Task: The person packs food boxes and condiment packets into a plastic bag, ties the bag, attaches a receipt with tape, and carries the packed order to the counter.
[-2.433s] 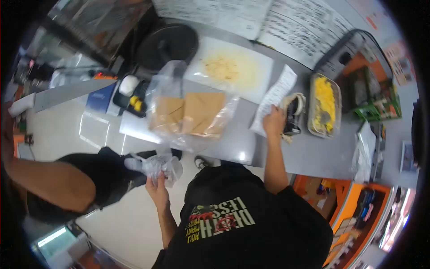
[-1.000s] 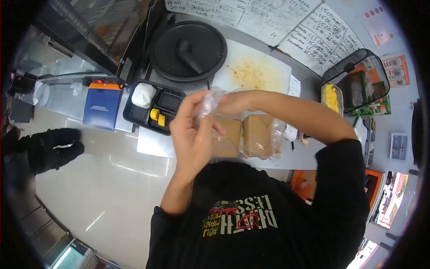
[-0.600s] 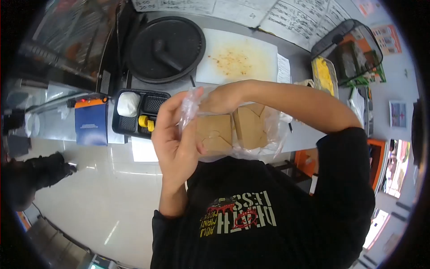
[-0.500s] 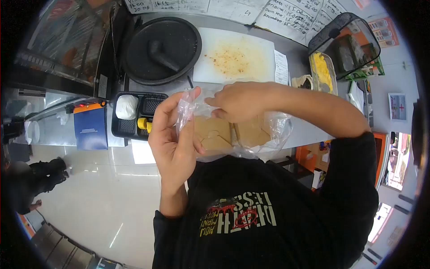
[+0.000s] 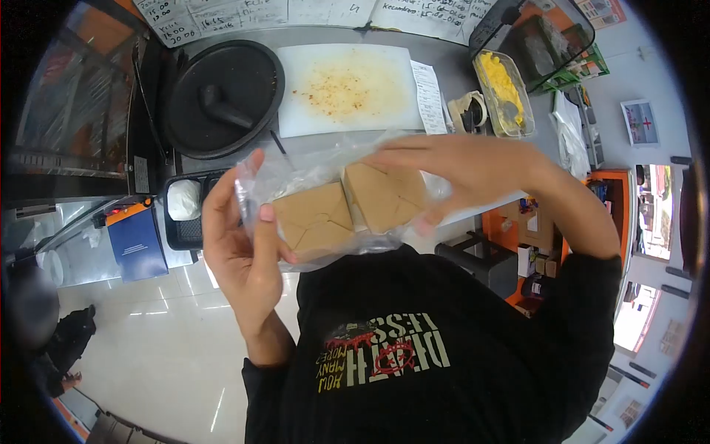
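Note:
Two brown folded boxes, one on the left [image 5: 314,222] and one on the right [image 5: 386,194], lie side by side in a clear plastic bag [image 5: 296,176] at the counter's front edge. My left hand [image 5: 248,248] grips the bag's left edge between thumb and fingers, beside the left box. Over the right box, my right hand [image 5: 462,174] is spread and slightly blurred, thumb apart from the fingers, at the right side of the bag.
Behind lie a white cutting board [image 5: 347,89] with crumbs, a black round mortar [image 5: 222,100] and a receipt [image 5: 429,96]. A yellow food tub [image 5: 503,92] stands at right, a black tray [image 5: 181,233] at left. A person [image 5: 70,337] is at far left.
My right hand has moved right, from the bag's opening to its right side, and its fingers have spread. My left hand still holds the bag. The view has shifted, and both boxes now show more fully.

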{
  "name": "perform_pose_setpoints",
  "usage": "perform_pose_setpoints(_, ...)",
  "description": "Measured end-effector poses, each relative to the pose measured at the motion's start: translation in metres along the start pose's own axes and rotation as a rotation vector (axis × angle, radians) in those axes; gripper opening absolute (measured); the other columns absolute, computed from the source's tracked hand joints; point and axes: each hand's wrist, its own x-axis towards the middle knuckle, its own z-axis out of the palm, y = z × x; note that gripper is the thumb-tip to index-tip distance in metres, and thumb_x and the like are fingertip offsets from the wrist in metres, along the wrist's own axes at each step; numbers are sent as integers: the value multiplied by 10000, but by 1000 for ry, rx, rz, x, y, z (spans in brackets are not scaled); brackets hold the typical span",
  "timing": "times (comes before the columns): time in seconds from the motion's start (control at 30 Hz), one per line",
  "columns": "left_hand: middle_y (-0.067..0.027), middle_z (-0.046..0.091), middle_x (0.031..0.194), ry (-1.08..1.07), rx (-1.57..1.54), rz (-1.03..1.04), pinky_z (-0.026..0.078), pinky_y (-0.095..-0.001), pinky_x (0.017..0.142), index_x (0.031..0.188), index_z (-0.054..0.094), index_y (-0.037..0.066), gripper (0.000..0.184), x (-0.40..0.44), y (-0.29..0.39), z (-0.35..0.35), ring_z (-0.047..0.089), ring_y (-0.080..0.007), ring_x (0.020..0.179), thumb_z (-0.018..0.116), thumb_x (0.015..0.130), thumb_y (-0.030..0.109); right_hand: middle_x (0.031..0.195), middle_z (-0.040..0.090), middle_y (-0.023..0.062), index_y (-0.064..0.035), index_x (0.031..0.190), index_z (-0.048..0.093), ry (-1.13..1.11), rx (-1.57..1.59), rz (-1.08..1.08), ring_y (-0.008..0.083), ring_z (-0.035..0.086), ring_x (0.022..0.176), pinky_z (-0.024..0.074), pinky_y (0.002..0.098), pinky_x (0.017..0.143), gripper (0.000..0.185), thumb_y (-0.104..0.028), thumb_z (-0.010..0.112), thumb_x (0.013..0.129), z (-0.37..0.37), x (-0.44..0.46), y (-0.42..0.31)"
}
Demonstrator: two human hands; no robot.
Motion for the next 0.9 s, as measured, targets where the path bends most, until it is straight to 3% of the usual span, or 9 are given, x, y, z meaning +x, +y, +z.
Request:
perform_pose_setpoints(0.13,-256,608,1336,60,29,4,470,-163,433,1337,496,-49,379,-4,-1,5,671,-100,726,570,969,3,1025,674,113,-3,1127,660,-192,-492,182,275,620,1011,468,444,908,320,-167,670,853,-11,-60,-10)
perform_pose_setpoints(0.23,-310,598,1322,144,90,30,415,-144,398,1302,503,-71,342,-19,25,22,608,-67,545,543,966,-18,762,554,15,-81,809,628,130,-468,-94,202,592,818,446,378,776,97,-177,631,797,-29,-73,-31)
perform_pose_setpoints(0.37,-275,726,1004,312,320,92,360,-140,389,1143,590,-81,206,-40,55,35,586,-94,445,555,947,-28,731,488,15,-62,766,599,338,-306,-243,197,563,759,461,374,753,130,-173,662,739,-25,-90,-43)
perform_pose_setpoints(0.57,-142,712,764,-20,949,170,433,-267,541,853,671,-22,131,-75,58,4,605,-185,526,721,882,95,726,488,23,-40,783,630,313,80,-344,204,551,716,507,408,795,102,-60,706,716,27,-118,-31)
perform_pose_setpoints(0.67,-108,655,737,-56,591,156,451,-316,690,788,647,-6,292,-68,31,-17,612,-229,707,790,852,239,729,549,28,-25,848,704,405,244,-375,203,542,659,518,418,828,101,19,707,758,38,-129,-25)
perform_pose_setpoints(0.77,-212,539,1288,-138,82,223,325,-548,1121,925,595,121,460,-59,-34,0,423,-393,1344,673,909,574,741,554,43,-18,865,701,532,403,-414,230,539,667,500,411,781,118,48,698,767,59,-117,-17)
perform_pose_setpoints(0.8,-230,543,1336,-173,-65,172,276,-615,1165,981,587,147,428,-59,-48,12,390,-445,1404,616,943,572,741,541,54,-14,868,691,588,440,-432,246,533,674,486,407,747,122,48,694,763,65,-111,-16)
perform_pose_setpoints(0.83,-253,541,1350,-213,-101,151,331,-628,1139,1009,538,141,376,-62,-54,28,468,-450,1349,567,987,515,741,529,65,-11,871,681,643,480,-447,261,528,680,472,402,713,126,47,690,760,72,-104,-17)
perform_pose_setpoints(0.9,-201,589,1200,-329,-287,127,472,-539,1012,1142,478,164,297,-66,-75,48,595,-392,1170,516,1038,440,765,580,62,-16,874,702,753,518,-481,250,542,674,482,386,699,158,81,671,753,79,-87,-16)
